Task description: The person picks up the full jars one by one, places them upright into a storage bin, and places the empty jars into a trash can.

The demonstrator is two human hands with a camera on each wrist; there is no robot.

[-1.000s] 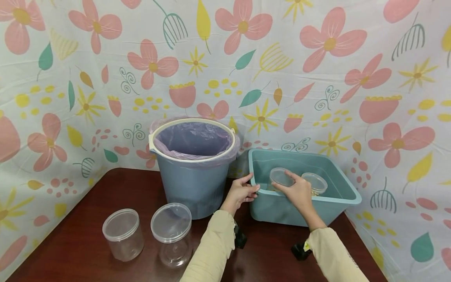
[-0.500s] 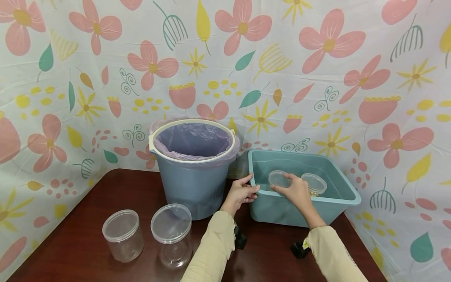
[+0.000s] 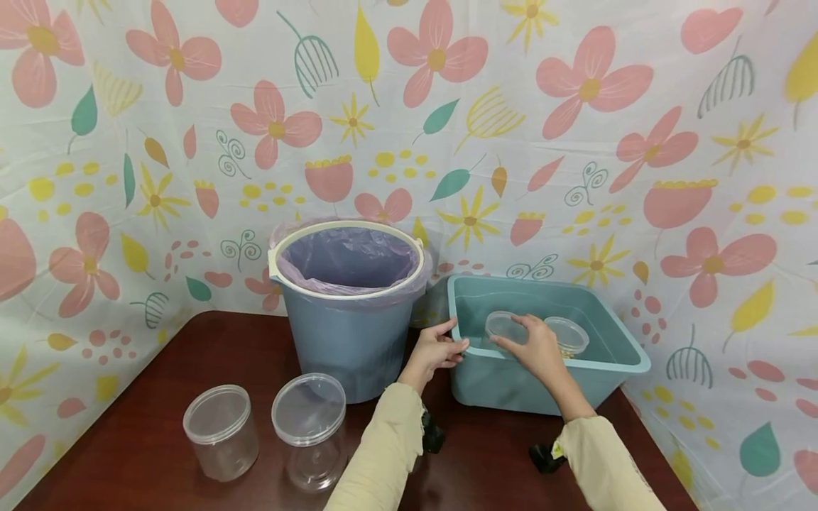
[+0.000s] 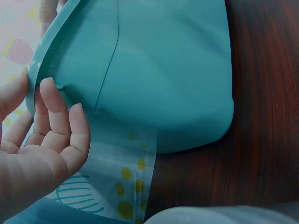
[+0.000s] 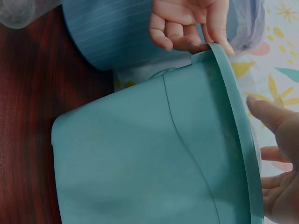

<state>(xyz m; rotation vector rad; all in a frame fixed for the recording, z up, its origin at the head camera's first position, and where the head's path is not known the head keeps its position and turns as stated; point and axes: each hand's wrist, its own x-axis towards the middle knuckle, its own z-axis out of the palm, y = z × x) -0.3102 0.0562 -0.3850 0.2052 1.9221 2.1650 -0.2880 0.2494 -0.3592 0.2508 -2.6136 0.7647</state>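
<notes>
At the near left corner of the teal basin (image 3: 543, 387), my left hand (image 3: 433, 355) grips the rim, thumb on one side and fingers curled on the other, as the left wrist view also shows. My right hand (image 3: 537, 349) reaches over the basin's near wall. Its thumb and fingers hold the edge of a clear round lidded jar (image 3: 502, 325) inside; the jar's lower part is hidden by the wall. Beside it in the basin stands a second clear jar (image 3: 567, 333), with small yellowish bits visible below its lid. In the right wrist view, the basin wall conceals what the right fingers touch.
Left of the basin stands a blue-grey bucket (image 3: 345, 348) lined with a thin purple bag. Two clear plastic jars, a left jar (image 3: 220, 433) and a right jar (image 3: 309, 429), stand on the dark wooden table (image 3: 147, 426). A flowered cloth (image 3: 383, 113) hangs behind.
My right hand and the jar at its fingers have shifted slightly left and lower in the basin. The left hand keeps its grip on the rim. The head view has tilted a little.
</notes>
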